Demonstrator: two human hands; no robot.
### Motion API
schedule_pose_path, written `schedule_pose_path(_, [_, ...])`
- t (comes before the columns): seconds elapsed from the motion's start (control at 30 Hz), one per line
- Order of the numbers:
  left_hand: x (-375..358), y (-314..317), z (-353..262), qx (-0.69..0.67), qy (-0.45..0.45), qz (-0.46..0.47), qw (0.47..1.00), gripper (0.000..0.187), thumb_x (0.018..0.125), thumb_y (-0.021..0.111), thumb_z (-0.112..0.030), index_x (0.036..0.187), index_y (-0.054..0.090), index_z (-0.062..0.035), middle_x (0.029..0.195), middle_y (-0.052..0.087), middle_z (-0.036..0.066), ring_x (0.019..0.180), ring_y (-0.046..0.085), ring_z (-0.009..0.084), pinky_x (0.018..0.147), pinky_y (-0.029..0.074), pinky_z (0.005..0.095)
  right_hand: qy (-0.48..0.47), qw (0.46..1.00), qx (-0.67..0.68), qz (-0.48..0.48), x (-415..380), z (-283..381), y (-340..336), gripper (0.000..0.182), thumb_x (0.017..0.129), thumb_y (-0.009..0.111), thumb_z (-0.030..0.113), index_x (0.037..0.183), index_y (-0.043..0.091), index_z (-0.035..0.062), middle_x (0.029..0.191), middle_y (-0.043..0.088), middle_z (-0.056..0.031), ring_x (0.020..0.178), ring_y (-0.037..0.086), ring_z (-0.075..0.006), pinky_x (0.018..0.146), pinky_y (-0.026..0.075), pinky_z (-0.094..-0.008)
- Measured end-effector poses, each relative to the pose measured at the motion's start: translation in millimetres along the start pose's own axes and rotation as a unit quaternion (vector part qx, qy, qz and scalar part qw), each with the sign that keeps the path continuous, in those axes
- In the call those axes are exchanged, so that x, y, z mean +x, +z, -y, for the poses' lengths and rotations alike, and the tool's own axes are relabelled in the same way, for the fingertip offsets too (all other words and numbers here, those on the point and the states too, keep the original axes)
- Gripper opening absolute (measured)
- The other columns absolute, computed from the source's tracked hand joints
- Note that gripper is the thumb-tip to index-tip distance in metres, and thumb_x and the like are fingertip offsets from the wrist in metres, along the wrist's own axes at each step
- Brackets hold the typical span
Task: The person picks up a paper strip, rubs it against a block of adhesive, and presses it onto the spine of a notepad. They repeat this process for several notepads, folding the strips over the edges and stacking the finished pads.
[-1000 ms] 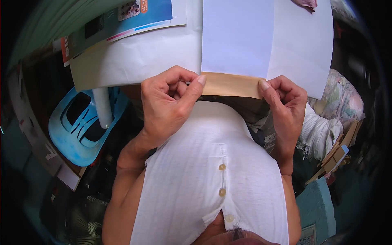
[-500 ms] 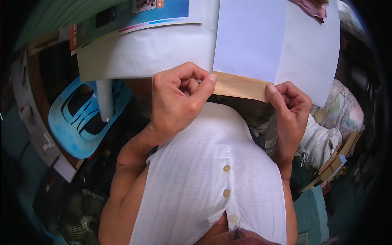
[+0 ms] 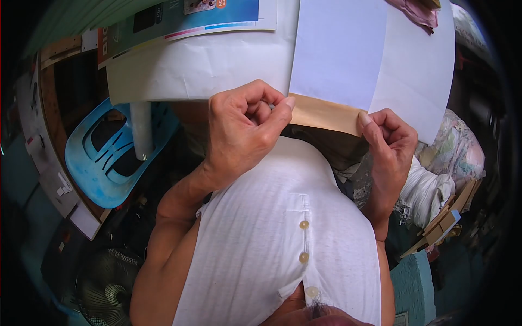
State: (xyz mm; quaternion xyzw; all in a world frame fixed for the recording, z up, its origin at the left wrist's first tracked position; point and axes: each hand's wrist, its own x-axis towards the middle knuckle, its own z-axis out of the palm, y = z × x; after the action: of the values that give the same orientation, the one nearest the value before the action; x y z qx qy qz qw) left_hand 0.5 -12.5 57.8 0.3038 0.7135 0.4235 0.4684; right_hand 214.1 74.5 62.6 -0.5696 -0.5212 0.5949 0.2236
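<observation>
A smooth tan-brown strip [image 3: 326, 113] runs along the near edge of a pale bluish-white sheet [image 3: 340, 49], at the front of the table. At its left end, my left hand [image 3: 244, 122] is closed, thumb and forefinger pinching the corner. My right hand [image 3: 391, 138] grips the opposite end the same way, the thumb lying on top and the other fingers curled under. Between the two hands the strip is stretched nearly straight, and its lower edge overhangs the table front, close to my white shirt [image 3: 261, 233].
White paper covers the table [image 3: 190, 70]. Printed sheets [image 3: 217, 22] lie at its far left, and a pink cloth [image 3: 418, 13] at its far right. A blue plastic chair [image 3: 109, 179] and a fan [image 3: 111, 288] stand at left. Plastic-wrapped bundles [image 3: 454, 144] sit at right.
The scene sits slightly further right in the view. Both hands keep their pinch on the strip's ends, and the strip and sheet look the same.
</observation>
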Motion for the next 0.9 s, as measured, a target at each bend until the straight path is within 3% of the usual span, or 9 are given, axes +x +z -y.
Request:
schedule_pose_path(0.23, [2, 2, 2, 0.029, 0.032, -0.017, 0.999, 0.016, 0.090, 0.070, -0.005, 0.076, 0.066, 0.0006, 0.052, 0.049, -0.008, 0.049, 0.040, -0.0023, 0.048, 0.027, 0.0192, -0.004, 1.000, -0.016, -0.008, 3, -1, 2, 0.024, 0.093, 0.071, 0.008, 0.072, 0.062, 0.0002, 0.061, 0.050, 0.0096, 0.056, 0.033, 0.0030, 0.052, 0.022, -0.0197])
schedule_pose_path(0.33, [4, 4, 2, 0.045, 0.038, -0.034, 0.998, 0.017, 0.083, 0.073, -0.005, 0.070, 0.064, 0.0011, 0.046, 0.047, -0.003, 0.045, 0.040, 0.0014, 0.046, 0.032, 0.0229, -0.018, 0.999, -0.048, -0.004, 4, -6, -2, 0.026, 0.092, 0.072, 0.010, 0.070, 0.061, 0.0014, 0.057, 0.047, 0.0103, 0.053, 0.032, 0.0028, 0.050, 0.021, -0.0206])
schedule_pose_path(0.43, [5, 3, 6, 0.065, 0.062, -0.029, 0.996, 0.021, 0.089, 0.071, -0.007, 0.071, 0.062, -0.0009, 0.050, 0.046, -0.009, 0.049, 0.036, -0.0019, 0.048, 0.027, 0.0203, -0.013, 0.996, -0.083, -0.027, 3, -2, 4, 0.028, 0.092, 0.073, 0.012, 0.068, 0.060, 0.0028, 0.054, 0.044, 0.0105, 0.051, 0.031, 0.0026, 0.049, 0.019, -0.0217])
schedule_pose_path(0.63, [2, -8, 7, 0.074, 0.065, -0.026, 0.995, 0.016, 0.087, 0.079, -0.009, 0.090, 0.065, -0.0014, 0.056, 0.047, -0.008, 0.053, 0.039, -0.0016, 0.050, 0.030, 0.0187, -0.052, 0.986, -0.124, -0.096, -3, -4, -13, 0.026, 0.089, 0.079, 0.015, 0.075, 0.061, 0.0025, 0.054, 0.044, 0.0096, 0.050, 0.032, 0.0017, 0.047, 0.021, -0.0223])
schedule_pose_path(0.73, [0, -19, -1, 0.098, 0.201, -0.096, 0.970, 0.029, 0.084, 0.085, -0.013, 0.102, 0.065, -0.0034, 0.061, 0.047, -0.009, 0.055, 0.041, -0.0018, 0.051, 0.030, 0.0172, -0.137, 0.969, -0.143, -0.148, -9, 1, -15, 0.024, 0.088, 0.082, 0.017, 0.082, 0.063, 0.0026, 0.055, 0.046, 0.0076, 0.050, 0.035, 0.0004, 0.047, 0.025, -0.0220])
schedule_pose_path(0.77, [-2, -24, -8, 0.160, 0.215, -0.080, 0.960, 0.040, 0.079, 0.090, -0.018, 0.110, 0.067, -0.0072, 0.072, 0.054, -0.005, 0.062, 0.050, 0.0043, 0.054, 0.039, 0.0212, -0.174, 0.961, -0.174, -0.124, -10, 3, -12, 0.024, 0.087, 0.082, 0.017, 0.083, 0.063, 0.0030, 0.055, 0.048, 0.0053, 0.049, 0.038, -0.0024, 0.047, 0.028, -0.0234])
schedule_pose_path(0.87, [28, -14, -15, 0.288, 0.437, -0.089, 0.848, 0.048, 0.075, 0.091, -0.021, 0.116, 0.068, -0.0108, 0.088, 0.060, 0.003, 0.076, 0.058, 0.0155, 0.066, 0.050, 0.0306, -0.273, 0.923, -0.267, -0.047, 1, 11, -1, 0.024, 0.084, 0.082, 0.017, 0.086, 0.062, 0.0042, 0.056, 0.054, -0.0020, 0.049, 0.051, -0.0125, 0.049, 0.039, -0.0286])
schedule_pose_path(0.9, [34, -11, -16, 0.315, 0.403, -0.056, 0.858, 0.058, 0.071, 0.091, -0.023, 0.123, 0.067, -0.0140, 0.101, 0.060, 0.010, 0.093, 0.060, 0.0258, 0.080, 0.053, 0.0390, -0.298, 0.906, -0.299, -0.015, 10, 11, 2, 0.024, 0.083, 0.082, 0.017, 0.086, 0.062, 0.0045, 0.058, 0.057, -0.0047, 0.050, 0.056, -0.0170, 0.051, 0.042, -0.0309])
